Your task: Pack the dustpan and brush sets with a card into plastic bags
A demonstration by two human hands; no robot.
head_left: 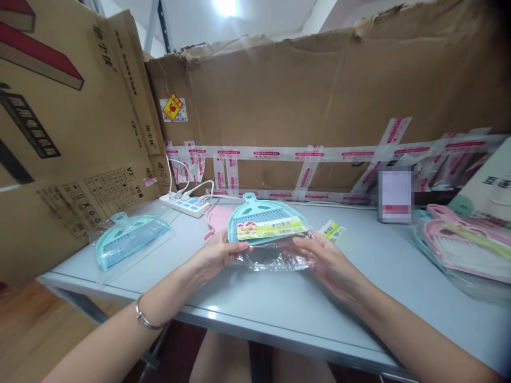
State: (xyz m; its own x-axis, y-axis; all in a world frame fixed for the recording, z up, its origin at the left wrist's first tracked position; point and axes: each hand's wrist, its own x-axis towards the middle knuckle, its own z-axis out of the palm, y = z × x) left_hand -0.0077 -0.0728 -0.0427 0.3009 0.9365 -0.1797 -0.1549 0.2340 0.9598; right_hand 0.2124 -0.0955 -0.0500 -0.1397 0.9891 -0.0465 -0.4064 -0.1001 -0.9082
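Observation:
Between my two hands is a teal dustpan and brush set (pixel 236 219) in a clear plastic bag, its handle pointing away from me. A yellow-green printed label (pixel 275 229) lies across the brush bristles. My left hand (pixel 223 249) grips the bag's near left corner, thumb on top. At the near right side, my right hand (pixel 319 255) pinches the bag, also with the thumb on top. The undersides of both hands are hidden. Behind the set, a pink dustpan (pixel 217 218) shows in part. Another yellow-green label (pixel 333 230) rests just beyond my right hand.
A bagged teal dustpan set (pixel 131 239) lies on the table's left side. At the right are stacked pink and teal sets (pixel 467 247). A power strip (pixel 186 204) with plugs and a phone-like screen (pixel 396 194) stand near the back. Cardboard boxes (pixel 279 101) wall the rear and left.

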